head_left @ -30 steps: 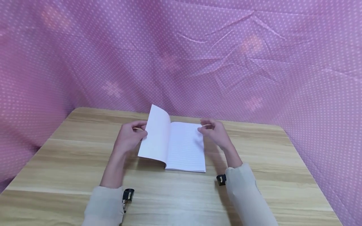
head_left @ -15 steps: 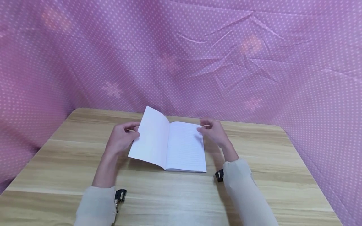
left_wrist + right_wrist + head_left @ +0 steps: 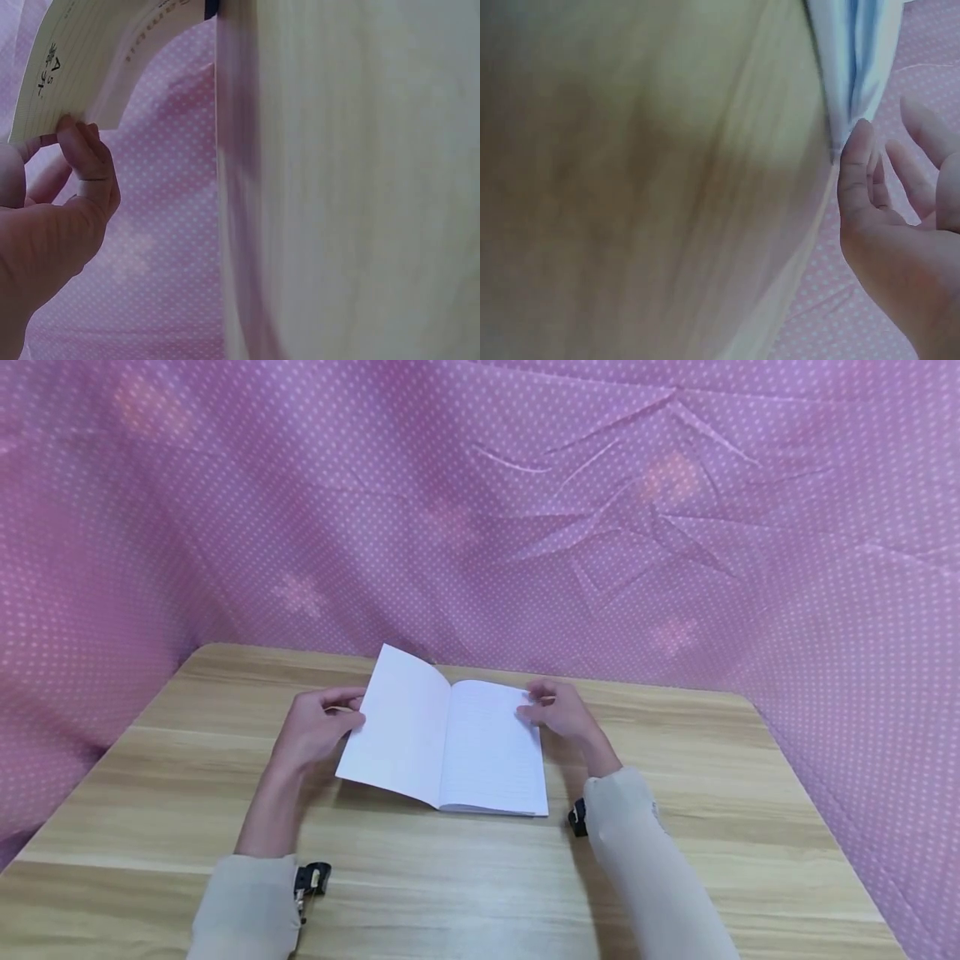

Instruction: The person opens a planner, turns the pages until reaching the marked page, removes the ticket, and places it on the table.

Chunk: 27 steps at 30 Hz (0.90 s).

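Closest in are two pale sleeves (image 3: 247, 902), each with a small black device (image 3: 313, 878) at its inner side. Beyond them the left hand (image 3: 315, 724) pinches the outer edge of a notebook's cover (image 3: 397, 731), thumb on the blank inner face and fingers behind, against the printed outside seen in the left wrist view. The right hand (image 3: 566, 714) is partly curled near the far right corner, its thumb touching the page edge; whether it truly pinches any leaves I cannot tell. Between the hands, near the middle of the table (image 3: 720, 793), the notebook (image 3: 491, 756) lies spread, its lined right side resting on the wood and its left side tilted up in a gentle curve. It should be light and bendy, the cover a bit stiffer than the thin leaves, which probably slide over one another and could crease or tear if tugged. The outer edges, away from the spine, look the best places to take hold, with a soft pinch. Behind the table's far edge hangs a pink dotted cloth (image 3: 480, 527).
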Each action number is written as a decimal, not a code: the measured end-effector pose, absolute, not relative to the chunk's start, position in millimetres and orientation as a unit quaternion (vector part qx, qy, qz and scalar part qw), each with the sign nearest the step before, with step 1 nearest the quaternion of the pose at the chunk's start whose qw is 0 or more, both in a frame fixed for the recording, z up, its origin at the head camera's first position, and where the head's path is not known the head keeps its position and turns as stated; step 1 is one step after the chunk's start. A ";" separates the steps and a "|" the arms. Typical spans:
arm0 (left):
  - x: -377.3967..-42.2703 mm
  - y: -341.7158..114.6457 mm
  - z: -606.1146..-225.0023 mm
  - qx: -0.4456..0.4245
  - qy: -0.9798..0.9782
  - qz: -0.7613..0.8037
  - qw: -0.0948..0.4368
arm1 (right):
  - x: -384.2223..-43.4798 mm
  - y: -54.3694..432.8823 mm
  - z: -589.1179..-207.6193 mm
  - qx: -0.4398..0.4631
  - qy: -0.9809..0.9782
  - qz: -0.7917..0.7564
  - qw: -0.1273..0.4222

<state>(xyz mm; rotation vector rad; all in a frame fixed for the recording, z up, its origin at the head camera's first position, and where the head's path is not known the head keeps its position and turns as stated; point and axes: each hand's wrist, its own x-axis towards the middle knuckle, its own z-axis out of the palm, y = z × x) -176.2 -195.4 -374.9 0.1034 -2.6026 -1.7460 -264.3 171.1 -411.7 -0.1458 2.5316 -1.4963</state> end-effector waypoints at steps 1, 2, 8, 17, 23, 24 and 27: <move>-176.3 -196.2 -375.3 0.033 -0.828 -0.560 0.000 | -265.0 170.8 -413.4 -0.041 0.857 -0.504 0.103; -176.4 -197.1 -375.7 0.034 -0.827 -0.561 -0.002 | -266.0 170.7 -415.2 -0.036 0.858 -0.501 0.106; -176.0 -201.0 -378.6 0.029 -0.830 -0.556 0.000 | -271.5 167.8 -421.9 -0.025 0.875 -0.472 0.106; -177.1 -201.8 -377.9 0.019 -0.837 -0.548 0.001 | -274.2 164.0 -422.2 -0.025 0.904 -0.414 0.100; -177.1 -202.0 -377.5 0.026 -0.837 -0.547 0.001 | -273.9 161.9 -419.6 -0.030 0.912 -0.397 0.097; -177.4 -202.0 -377.6 0.028 -0.836 -0.548 0.000 | -274.2 161.8 -419.1 -0.034 0.915 -0.392 0.094; -178.6 -201.5 -377.8 0.027 -0.835 -0.549 0.000 | -275.1 161.0 -417.7 -0.047 0.919 -0.383 0.082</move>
